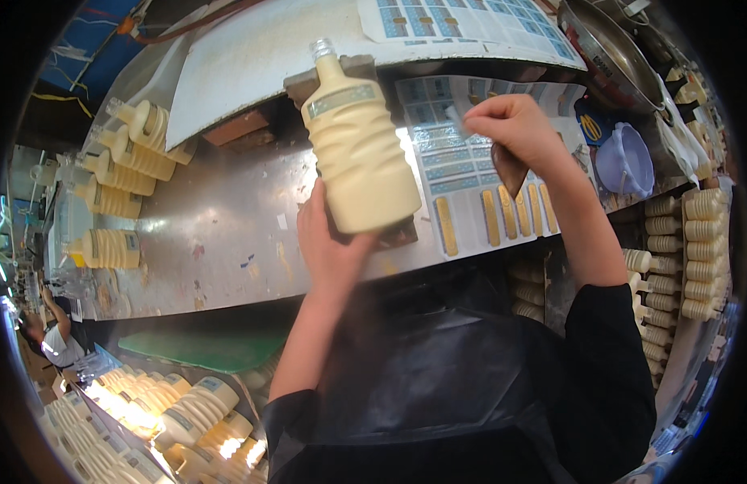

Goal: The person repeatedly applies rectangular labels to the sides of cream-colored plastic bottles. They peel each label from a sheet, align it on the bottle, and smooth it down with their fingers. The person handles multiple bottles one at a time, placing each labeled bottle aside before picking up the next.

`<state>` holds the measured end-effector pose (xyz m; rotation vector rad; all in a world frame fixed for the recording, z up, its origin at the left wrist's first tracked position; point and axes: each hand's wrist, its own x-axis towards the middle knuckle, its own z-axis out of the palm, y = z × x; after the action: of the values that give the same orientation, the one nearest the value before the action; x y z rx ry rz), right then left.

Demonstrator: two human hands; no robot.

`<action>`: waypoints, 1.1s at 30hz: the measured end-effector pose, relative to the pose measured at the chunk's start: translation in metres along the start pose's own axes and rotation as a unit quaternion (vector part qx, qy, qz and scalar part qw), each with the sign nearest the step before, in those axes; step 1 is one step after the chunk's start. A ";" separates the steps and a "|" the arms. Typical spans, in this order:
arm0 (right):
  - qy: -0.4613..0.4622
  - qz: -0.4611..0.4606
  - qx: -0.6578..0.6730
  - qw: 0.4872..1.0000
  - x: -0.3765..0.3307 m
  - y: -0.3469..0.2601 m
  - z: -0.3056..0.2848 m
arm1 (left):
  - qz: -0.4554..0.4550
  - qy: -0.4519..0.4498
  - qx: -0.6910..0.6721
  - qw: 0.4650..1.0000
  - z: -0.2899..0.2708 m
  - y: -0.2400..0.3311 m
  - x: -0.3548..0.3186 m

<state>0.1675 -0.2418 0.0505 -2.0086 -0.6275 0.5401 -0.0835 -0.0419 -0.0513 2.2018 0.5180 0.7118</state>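
A cream-coloured bottle (364,173) with a wavy body, clear neck and patterned band lies tilted on a dark block-like holder (302,85). My left hand (329,242) grips its lower end, fingers along the left side and thumb near the base. Over the sheets to the right, my right hand (519,129) pinches a small translucent piece (456,117), blurred, that looks like film. A brown, flat, pointed piece (511,169) sticks out below the same hand, apparently held in the palm. Under that hand lie printed label sheets (454,157) and gold strips (446,226).
Several similar bottles (111,248) line the metal table's left end. More bottles (200,403) fill the lower left, and stacks (703,250) stand at right. A lavender bucket (623,160) and a large metal pan (611,56) sit at the right. Another person (60,343) is far left.
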 end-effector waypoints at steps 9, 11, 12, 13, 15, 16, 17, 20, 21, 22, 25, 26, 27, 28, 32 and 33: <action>0.054 -0.451 -0.284 0.844 -0.070 -0.033 0.093 | -0.015 -0.039 -0.070 0.997 -0.009 0.007 0.005; 0.064 -0.478 -0.318 0.817 -0.070 -0.021 0.101 | -0.068 -0.037 -0.264 0.961 -0.004 0.000 0.006; 0.068 -0.482 -0.321 0.812 -0.070 -0.021 0.102 | -0.095 -0.034 -0.358 0.928 -0.003 0.001 0.010; 0.073 -0.487 -0.325 0.807 -0.071 -0.020 0.103 | -0.101 -0.034 -0.402 0.909 -0.003 0.006 0.013; 0.079 -0.495 -0.330 0.800 -0.071 -0.019 0.105 | -0.155 -0.017 -0.343 0.926 0.002 0.015 0.020; 0.080 -0.499 -0.332 0.796 -0.070 -0.018 0.106 | -0.181 -0.009 -0.312 0.933 0.004 0.020 0.022; 0.081 -0.503 -0.334 0.793 -0.069 -0.017 0.107 | -0.184 -0.004 -0.297 0.937 0.005 0.025 0.024; 0.101 -0.502 -0.348 0.786 -0.073 -0.015 0.109 | -0.186 0.006 -0.282 0.941 0.008 0.031 0.024; 0.088 -0.495 -0.359 0.786 -0.078 -0.015 0.108 | -0.182 0.008 -0.297 0.937 0.009 0.029 0.022; 0.074 -0.489 -0.370 0.787 -0.083 -0.014 0.103 | -0.178 0.011 -0.313 0.933 0.009 0.028 0.021; 0.055 -0.465 -0.328 0.820 -0.090 0.001 0.095 | -0.171 0.005 -0.330 0.929 0.008 0.028 0.019; 0.052 -0.456 -0.301 0.836 -0.090 0.005 0.095 | -0.172 0.005 -0.350 0.921 0.008 0.027 0.018; 0.060 -0.394 -0.245 0.884 -0.088 0.006 0.096 | -0.173 0.005 -0.369 0.913 0.007 0.025 0.018; 0.066 -0.327 -0.186 0.924 -0.084 0.006 0.098 | -0.174 0.006 -0.387 0.906 0.007 0.025 0.018; 0.019 -0.026 0.055 0.998 -0.067 -0.005 0.107 | -0.192 0.010 -0.399 0.896 0.007 0.028 0.018; 0.007 0.014 0.066 0.998 -0.061 -0.003 0.111 | -0.199 0.013 -0.388 0.900 0.008 0.031 0.019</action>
<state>0.0532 -0.2069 0.0084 -1.8971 -0.5431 0.5692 -0.0598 -0.0552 -0.0260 1.2909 0.5520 0.5862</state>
